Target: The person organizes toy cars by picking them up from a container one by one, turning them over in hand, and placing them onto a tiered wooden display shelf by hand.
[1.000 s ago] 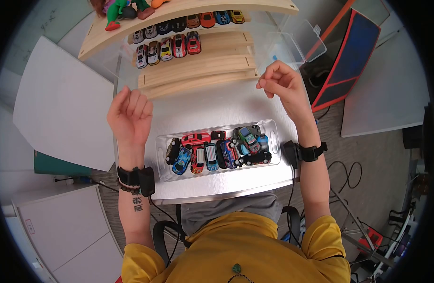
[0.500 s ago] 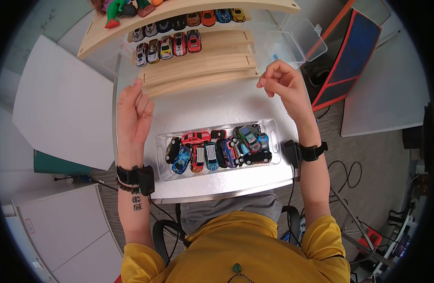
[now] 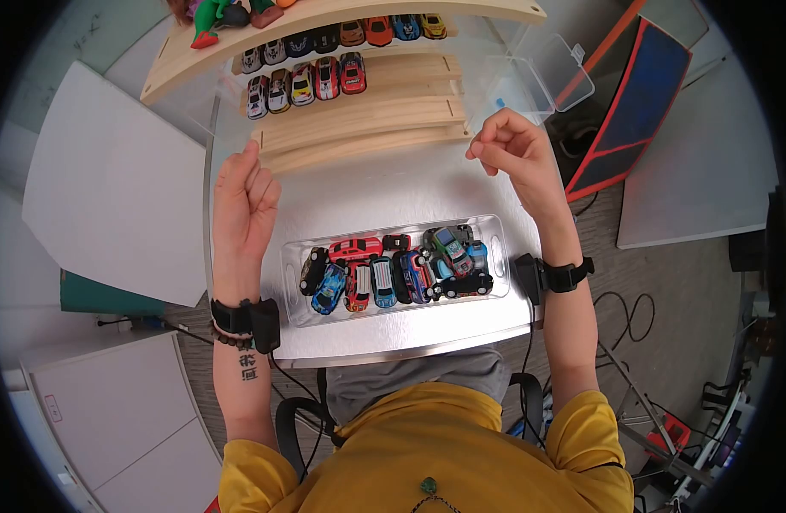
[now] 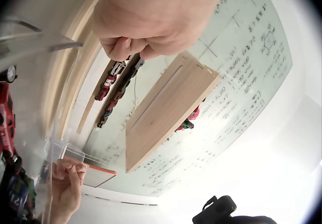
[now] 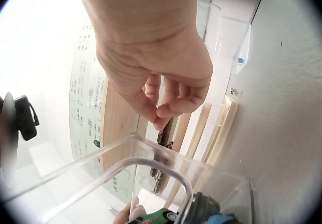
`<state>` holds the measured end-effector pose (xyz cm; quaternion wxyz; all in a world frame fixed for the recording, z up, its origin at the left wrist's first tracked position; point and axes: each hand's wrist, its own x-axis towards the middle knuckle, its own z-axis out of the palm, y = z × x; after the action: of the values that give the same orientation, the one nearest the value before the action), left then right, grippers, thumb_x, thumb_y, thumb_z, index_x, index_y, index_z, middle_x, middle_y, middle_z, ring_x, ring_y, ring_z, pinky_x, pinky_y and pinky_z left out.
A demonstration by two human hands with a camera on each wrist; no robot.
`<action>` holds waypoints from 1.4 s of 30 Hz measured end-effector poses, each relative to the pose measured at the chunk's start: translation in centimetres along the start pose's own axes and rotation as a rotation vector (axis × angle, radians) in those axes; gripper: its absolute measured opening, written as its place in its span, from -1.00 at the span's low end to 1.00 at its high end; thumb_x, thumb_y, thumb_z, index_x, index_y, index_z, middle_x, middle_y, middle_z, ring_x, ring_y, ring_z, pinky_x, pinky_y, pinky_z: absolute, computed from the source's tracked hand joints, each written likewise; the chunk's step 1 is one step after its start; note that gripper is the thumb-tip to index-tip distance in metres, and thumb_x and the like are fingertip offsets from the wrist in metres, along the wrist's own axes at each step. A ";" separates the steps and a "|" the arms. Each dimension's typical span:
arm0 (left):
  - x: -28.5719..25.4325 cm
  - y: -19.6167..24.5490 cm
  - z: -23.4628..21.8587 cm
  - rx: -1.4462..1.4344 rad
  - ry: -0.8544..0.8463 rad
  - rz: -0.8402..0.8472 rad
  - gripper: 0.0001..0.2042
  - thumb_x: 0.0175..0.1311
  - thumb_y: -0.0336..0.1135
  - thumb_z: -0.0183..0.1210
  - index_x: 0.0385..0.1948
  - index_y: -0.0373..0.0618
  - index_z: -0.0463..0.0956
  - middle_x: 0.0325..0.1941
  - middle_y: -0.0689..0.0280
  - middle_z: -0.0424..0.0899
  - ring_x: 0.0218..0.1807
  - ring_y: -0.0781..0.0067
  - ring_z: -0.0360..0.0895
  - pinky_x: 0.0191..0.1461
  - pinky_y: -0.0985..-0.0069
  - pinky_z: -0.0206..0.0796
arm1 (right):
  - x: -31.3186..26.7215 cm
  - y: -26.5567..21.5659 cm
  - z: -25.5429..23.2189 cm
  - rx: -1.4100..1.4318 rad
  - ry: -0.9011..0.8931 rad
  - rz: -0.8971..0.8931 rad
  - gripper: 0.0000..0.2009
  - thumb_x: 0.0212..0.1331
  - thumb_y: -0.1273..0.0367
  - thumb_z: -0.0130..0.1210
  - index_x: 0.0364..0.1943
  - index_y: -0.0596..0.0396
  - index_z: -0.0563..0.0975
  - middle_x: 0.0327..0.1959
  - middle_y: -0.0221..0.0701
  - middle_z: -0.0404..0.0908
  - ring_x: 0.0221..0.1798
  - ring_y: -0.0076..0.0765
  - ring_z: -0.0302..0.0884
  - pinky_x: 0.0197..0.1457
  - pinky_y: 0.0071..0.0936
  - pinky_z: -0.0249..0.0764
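Small turn, no pickup

Biggest thing first: the silver table (image 3: 350,192), which hasn't shifted. The wooden shelf (image 3: 359,124) stands at its far side, also the same as a second ago. Next down is the clear plastic tray (image 3: 288,282), sitting on the near half of the table between the forearms, hasn't moved either.

Now the bit that did change. The left hand (image 3: 246,205) has rolled over so its thumb side is up, still well off to the left of the tray. Fingers are curled into the palm, basically a fist, and I can't see anything in it from the head view or the left wrist one. The right hand (image 3: 517,154) looks unchanged, hanging near the shelf's right end, fingers loosely bent with thumb and fingertips close together, nothing between them that I can spot.

Smallest stuff: the toy cars. The loose cars (image 3: 355,250) are all jumbled in the tray, a green car (image 3: 449,250) looking propped on its neighbours at the right end. The lined-up cars (image 3: 302,84) are on the shelf, five in the nearer row. Neither lot has budged, so I'd call it a pause: the work seems no further along.
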<state>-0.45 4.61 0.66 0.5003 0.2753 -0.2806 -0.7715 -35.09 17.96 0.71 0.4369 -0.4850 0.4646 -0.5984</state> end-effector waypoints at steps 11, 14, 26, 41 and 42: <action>0.2 -0.1 -0.4 0.000 -0.012 -0.006 -0.60 0.53 -0.48 0.17 -0.56 0.11 0.21 -0.64 0.59 0.04 -0.65 0.74 -0.12 -0.58 0.59 -0.22 | 0.0 -0.1 0.1 -0.013 -0.008 -0.005 -0.91 0.27 0.54 0.25 -0.24 0.06 0.58 -0.32 -0.44 0.75 -0.25 -0.65 0.67 -0.33 -0.71 0.37; 0.2 -0.1 -0.5 -0.007 -0.033 -0.005 -0.59 0.53 -0.49 0.17 -0.56 0.12 0.20 -0.63 0.60 0.03 -0.65 0.74 -0.12 -0.59 0.59 -0.23 | 0.0 -0.2 0.2 -0.018 -0.010 0.002 -0.92 0.27 0.54 0.26 -0.22 0.08 0.61 -0.32 -0.44 0.75 -0.25 -0.67 0.66 -0.33 -0.71 0.37; 0.1 0.0 0.1 0.007 -0.003 -0.022 -0.50 0.50 -0.56 0.16 -0.61 0.16 0.09 -0.64 0.61 0.02 -0.66 0.73 -0.11 -0.58 0.58 -0.25 | -0.1 -0.2 0.1 -0.040 -0.005 0.012 -0.92 0.26 0.54 0.23 -0.25 0.07 0.58 -0.32 -0.44 0.75 -0.24 -0.66 0.67 -0.31 -0.70 0.37; 0.0 -0.1 -0.2 -0.017 -0.051 -0.014 -0.54 0.50 -0.60 0.12 -0.59 0.12 0.13 -0.59 0.58 0.06 -0.65 0.74 -0.10 -0.57 0.59 -0.21 | 0.0 0.0 0.1 -0.017 0.013 0.011 -0.90 0.26 0.54 0.22 -0.29 0.04 0.53 -0.34 -0.45 0.74 -0.20 -0.62 0.70 -0.32 -0.71 0.36; 0.0 0.0 -0.5 -0.024 -0.083 -0.018 -0.55 0.48 -0.63 0.12 -0.57 0.11 0.13 -0.56 0.57 0.09 -0.62 0.73 -0.05 -0.54 0.60 -0.16 | 0.0 -0.1 0.1 -0.016 0.017 0.012 -0.90 0.26 0.55 0.22 -0.28 0.04 0.53 -0.33 -0.45 0.74 -0.20 -0.62 0.70 -0.31 -0.70 0.36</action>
<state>-0.10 4.51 0.31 0.4847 0.2396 -0.2892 -0.7900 -35.02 18.00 0.77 0.4327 -0.4805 0.4759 -0.5961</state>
